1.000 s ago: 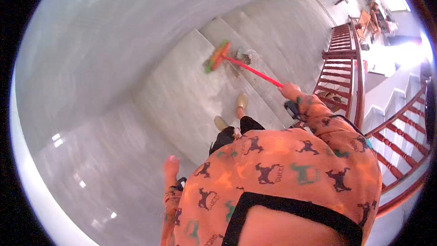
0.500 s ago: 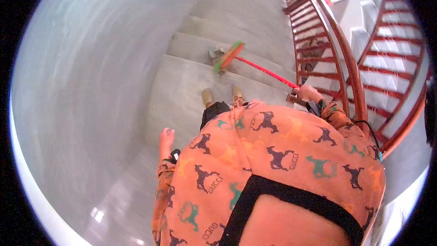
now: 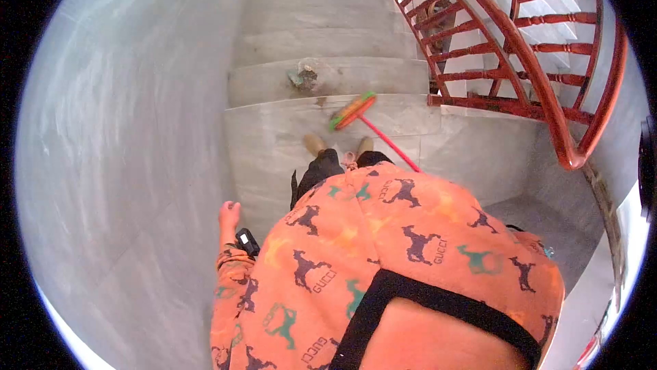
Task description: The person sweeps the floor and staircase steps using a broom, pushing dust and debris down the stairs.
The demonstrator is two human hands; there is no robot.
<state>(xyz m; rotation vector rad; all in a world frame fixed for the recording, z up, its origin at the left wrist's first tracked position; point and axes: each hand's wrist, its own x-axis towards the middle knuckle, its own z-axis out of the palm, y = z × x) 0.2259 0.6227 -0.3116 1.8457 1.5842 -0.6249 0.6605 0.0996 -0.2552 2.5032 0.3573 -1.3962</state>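
Observation:
A broom head (image 3: 353, 111) with orange and green bristles rests on the grey step just ahead of my shoes. Its red handle (image 3: 390, 143) slants back to the right and disappears behind my orange patterned top (image 3: 383, 233). My right hand is hidden behind the top. My left hand (image 3: 230, 214) hangs at my left side, away from the broom, its fingers small and curled, with a black band on the wrist. A small heap of debris (image 3: 304, 77) lies on the step beyond the broom.
Grey steps (image 3: 328, 45) lead away ahead. A smooth grey wall (image 3: 130, 124) rises on the left. On the right, a dark red wooden railing (image 3: 510, 31) curves close by, with more white stairs (image 3: 551, 28) behind it.
The view has swung so the stairs run straight ahead. The broom head has come away from the debris, nearer my feet, and my right hand has gone out of sight behind my top.

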